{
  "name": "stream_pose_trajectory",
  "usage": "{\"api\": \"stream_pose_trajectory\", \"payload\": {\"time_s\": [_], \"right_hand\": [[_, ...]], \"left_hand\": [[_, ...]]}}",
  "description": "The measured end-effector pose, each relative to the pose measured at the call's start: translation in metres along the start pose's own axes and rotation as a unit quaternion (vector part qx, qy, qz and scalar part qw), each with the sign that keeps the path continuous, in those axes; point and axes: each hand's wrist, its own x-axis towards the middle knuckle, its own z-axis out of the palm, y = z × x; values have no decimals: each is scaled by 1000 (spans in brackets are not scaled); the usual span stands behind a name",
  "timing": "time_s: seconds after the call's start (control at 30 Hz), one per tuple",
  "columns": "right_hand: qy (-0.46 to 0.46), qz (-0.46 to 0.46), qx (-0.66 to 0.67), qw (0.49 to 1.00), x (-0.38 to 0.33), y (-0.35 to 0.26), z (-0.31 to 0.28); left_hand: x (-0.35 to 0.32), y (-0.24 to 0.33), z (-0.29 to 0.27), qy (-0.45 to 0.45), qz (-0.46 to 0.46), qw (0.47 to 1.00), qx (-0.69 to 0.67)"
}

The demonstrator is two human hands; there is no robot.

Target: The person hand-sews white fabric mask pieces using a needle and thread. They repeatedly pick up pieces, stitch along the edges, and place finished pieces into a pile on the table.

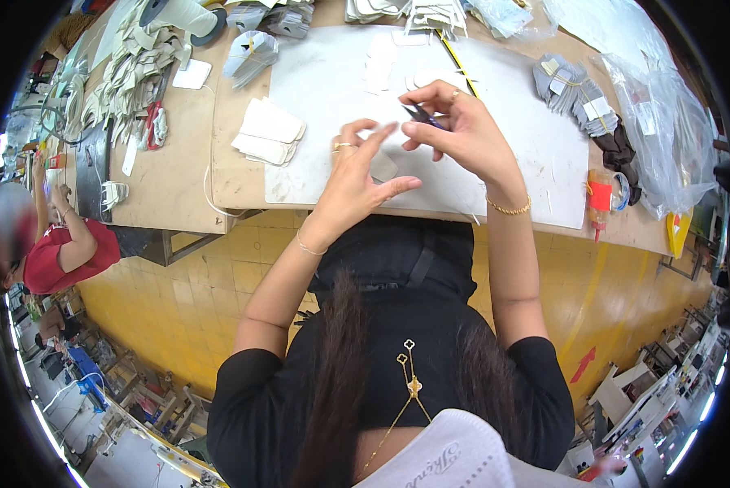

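Note:
My right hand [472, 140] is closed around a pair of small dark thread snips [427, 117], their tips pointing left. Just left of it, over the white work sheet [495, 183], my left hand [353, 180] has its fingers and thumb spread, with its fingertips near the snips. A small pale grey-beige flat piece [383, 167] shows between that thumb and forefinger; it appears to lie on the sheet, and part of it is hidden by the hand. To the left sits a loose stack of off-white cut pieces [270, 133]. More white pieces [379, 63] lie farther back.
Grey bundles [576, 93] tied with bands and a clear plastic bag [658, 130] occupy the right side. A red-labelled bottle [599, 199] stands near the front edge. Strip-shaped pieces [133, 77] are heaped at far left. Another person in red [72, 252] sits beyond the left.

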Motion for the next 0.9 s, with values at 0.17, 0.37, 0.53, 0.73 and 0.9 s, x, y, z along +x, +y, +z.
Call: {"api": "stream_pose_trajectory", "payload": {"time_s": [0.17, 0.37, 0.53, 0.73, 0.9], "right_hand": [[-34, -28, 82, 996, 9, 10, 10], [113, 13, -14, 993, -9, 24, 11], [75, -67, -70, 992, -19, 37, 26], [179, -54, -122, 975, -19, 47, 26], [182, -214, -389, 877, -9, 78, 57]], "left_hand": [[2, 7, 3, -95, -233, 854, -455], [-5, 14, -1, -74, -243, 884, -393], [-9, 12, -4, -152, -212, 926, -272], [-30, -26, -16, -30, 91, 987, 127], [-52, -32, -1, -48, 96, 984, 141]]}}
